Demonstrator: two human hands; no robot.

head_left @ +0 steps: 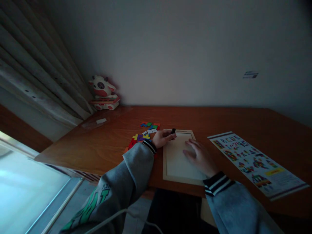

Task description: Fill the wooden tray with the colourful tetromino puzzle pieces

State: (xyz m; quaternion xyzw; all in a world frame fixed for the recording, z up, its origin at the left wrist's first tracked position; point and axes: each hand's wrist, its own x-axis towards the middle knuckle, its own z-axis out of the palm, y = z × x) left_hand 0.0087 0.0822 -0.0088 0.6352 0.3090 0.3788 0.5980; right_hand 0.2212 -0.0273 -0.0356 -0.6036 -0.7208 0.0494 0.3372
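Note:
A small black puzzle piece (173, 130) is pinched in the fingers of my left hand (163, 138), over the upper left part of a pale wooden tray board (179, 161). My right hand (198, 156) hovers over or rests on the board's right side, fingers apart and slightly blurred, with nothing seen in them. Just left of the board, colourful flat puzzle pieces (140, 137) in yellow, purple and red lie partly behind my left wrist. A few white pieces (152, 131) sit beyond them, with green, blue and orange pieces (149, 124) farther back.
A printed sheet of coloured shape pictures (255, 165) lies on the wooden table (109, 143) to the right. At the back left corner stands a cow-shaped toy (103, 92), near a curtain (41, 65). A white cable (126, 211) crosses below the table edge.

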